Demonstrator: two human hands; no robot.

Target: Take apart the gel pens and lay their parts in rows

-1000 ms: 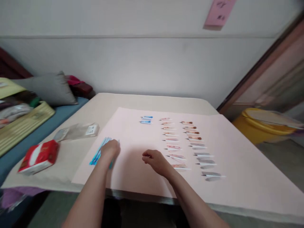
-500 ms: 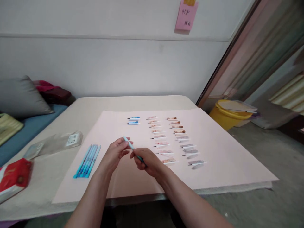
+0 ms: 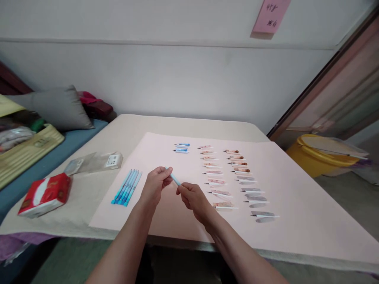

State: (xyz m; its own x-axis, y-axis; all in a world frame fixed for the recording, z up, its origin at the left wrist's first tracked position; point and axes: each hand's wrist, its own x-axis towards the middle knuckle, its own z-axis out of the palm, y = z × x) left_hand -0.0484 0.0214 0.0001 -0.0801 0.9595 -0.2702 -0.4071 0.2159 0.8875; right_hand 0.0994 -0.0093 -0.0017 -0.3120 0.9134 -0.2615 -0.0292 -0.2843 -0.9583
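Note:
Both my hands hold one light blue pen [image 3: 175,180] above a pink paper sheet [image 3: 296,213]. My left hand [image 3: 156,186] pinches the pen's upper end and my right hand [image 3: 194,198] grips its lower end. Left of my hands lie several blue pens [image 3: 126,187] side by side on the sheet. Beyond my hands, small pen parts sit in columns: blue ones [image 3: 181,148], pinkish ones [image 3: 213,174] and brown to grey ones [image 3: 247,183].
The sheet covers a beige table [image 3: 124,130]. A clear plastic packet [image 3: 94,162] and a red tissue pack [image 3: 45,195] lie at its left. A grey cushion [image 3: 56,107] sits further left, a yellow bucket [image 3: 321,156] on the right, a pink note [image 3: 271,15] on the wall.
My left hand took one pen from the blue bundle and brought it to my right hand, which now grips its other end. The camera view has swung.

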